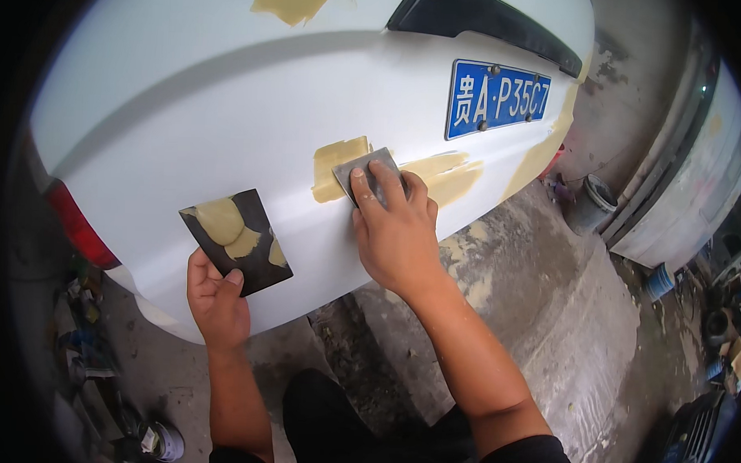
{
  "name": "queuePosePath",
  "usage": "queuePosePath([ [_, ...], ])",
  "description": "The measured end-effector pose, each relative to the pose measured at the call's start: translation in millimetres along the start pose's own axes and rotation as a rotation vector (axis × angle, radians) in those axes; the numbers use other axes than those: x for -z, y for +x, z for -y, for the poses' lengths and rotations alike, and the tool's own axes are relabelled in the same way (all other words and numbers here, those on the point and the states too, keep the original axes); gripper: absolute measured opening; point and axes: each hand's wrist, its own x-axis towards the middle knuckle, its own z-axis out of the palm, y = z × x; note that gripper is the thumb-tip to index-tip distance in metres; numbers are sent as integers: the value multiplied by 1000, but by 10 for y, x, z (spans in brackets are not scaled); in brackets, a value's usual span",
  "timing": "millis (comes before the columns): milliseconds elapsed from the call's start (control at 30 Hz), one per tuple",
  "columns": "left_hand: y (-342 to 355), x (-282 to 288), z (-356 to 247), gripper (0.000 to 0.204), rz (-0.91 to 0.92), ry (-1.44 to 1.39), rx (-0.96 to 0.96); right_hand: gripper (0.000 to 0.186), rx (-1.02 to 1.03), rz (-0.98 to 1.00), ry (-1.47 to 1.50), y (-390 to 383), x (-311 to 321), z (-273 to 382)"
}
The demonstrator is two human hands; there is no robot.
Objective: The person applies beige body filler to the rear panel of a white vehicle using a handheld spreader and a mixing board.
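Observation:
In front of me is the white rear panel (251, 146) of a vehicle, with patches of tan body filler (338, 161) smeared on it. My right hand (399, 236) grips a grey, flat filler spreader (360, 172), fingers pressed along its face. The spreader lies against the panel over the filler, and a streaky filler band (450, 179) runs off to its right. Lower left, my left hand (219, 296) pinches a dark square mixing board (260, 248) by its lower corner, thumb on top. Dollops of tan filler (221, 221) sit on the board.
A blue license plate (499, 100) and black trim (484, 27) are above right; a red tail light (78, 225) is at left. On the stained concrete floor (547, 319) stand a grey bucket (593, 202) and a blue-white tub (660, 281). Clutter lines both sides.

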Motion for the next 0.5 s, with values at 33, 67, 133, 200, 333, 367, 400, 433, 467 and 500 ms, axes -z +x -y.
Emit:
queuePosePath([
  [33,-6,-20,-14,46,-9,-14,0,47,-2,21,5,-17,19,-2],
  [67,-10,-36,-11,46,-17,-31,0,45,1,29,14,-34,30,-11],
  [133,-29,-15,26,49,-1,-19,-4,44,7,46,32,-68,55,-31],
  [200,-45,-14,27,50,10,-9,0,42,1,116,18,-34,156,-36],
  [333,-54,-44,30,50,17,-15,21,39,-25,296,7,112,374,-39],
  [367,-57,-49,44,50,16,-20,26,39,-33,354,-4,158,425,-44],
  [400,-53,-63,45,50,13,-25,38,39,-41,411,-14,207,471,-48],
  [433,-48,-81,45,50,9,-28,50,40,-48,468,-23,244,515,-49],
  [467,-38,-88,25,50,6,-29,58,40,-54,508,-24,287,573,-44],
  [500,-39,-81,12,50,0,-25,61,40,-59,547,-23,323,629,-40],
])
